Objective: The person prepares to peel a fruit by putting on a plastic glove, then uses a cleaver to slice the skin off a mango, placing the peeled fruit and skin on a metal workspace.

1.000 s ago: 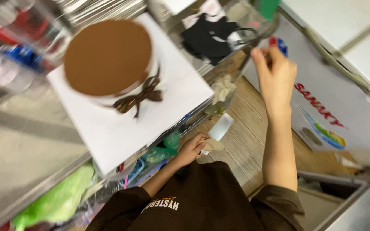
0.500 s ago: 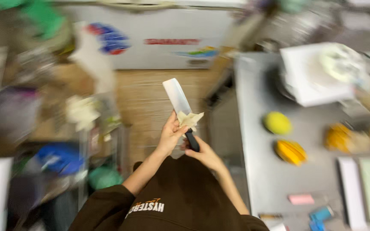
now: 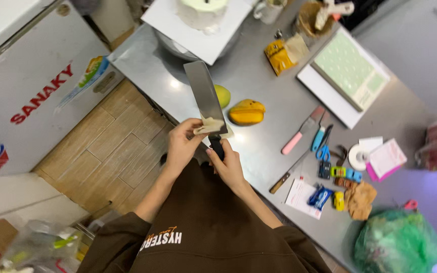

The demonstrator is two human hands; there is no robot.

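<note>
The cleaver [image 3: 206, 93] stands blade up in front of the person's chest, over the near edge of the steel surface [image 3: 269, 86]. The right hand [image 3: 228, 164] is closed around its dark handle, just below the blade. The left hand [image 3: 182, 144] pinches a crumpled white paper [image 3: 209, 126] against the lower part of the blade, fingers [image 3: 194, 125] curled tight on the wad.

The cleaver looks stiff and fairly heavy, top-weighted toward its broad flat blade, so the handle is the safe place to take hold; the flat sides are likely smooth and slippery, and the edge is best kept away from skin. The paper is soft and light and would crush or tear easily.

Just beyond the cleaver lie a green mango [image 3: 222, 96] and a yellow-orange mango [image 3: 247, 112], close together. Farther past the cleaver sits a cake [image 3: 202, 11] on a white board. To the right of the cleaver, well apart, lie a pink-handled spatula [image 3: 302, 130], blue scissors [image 3: 321, 145] and a roll of tape [image 3: 358, 157]. Nothing stands between the hands and the cleaver.
</note>
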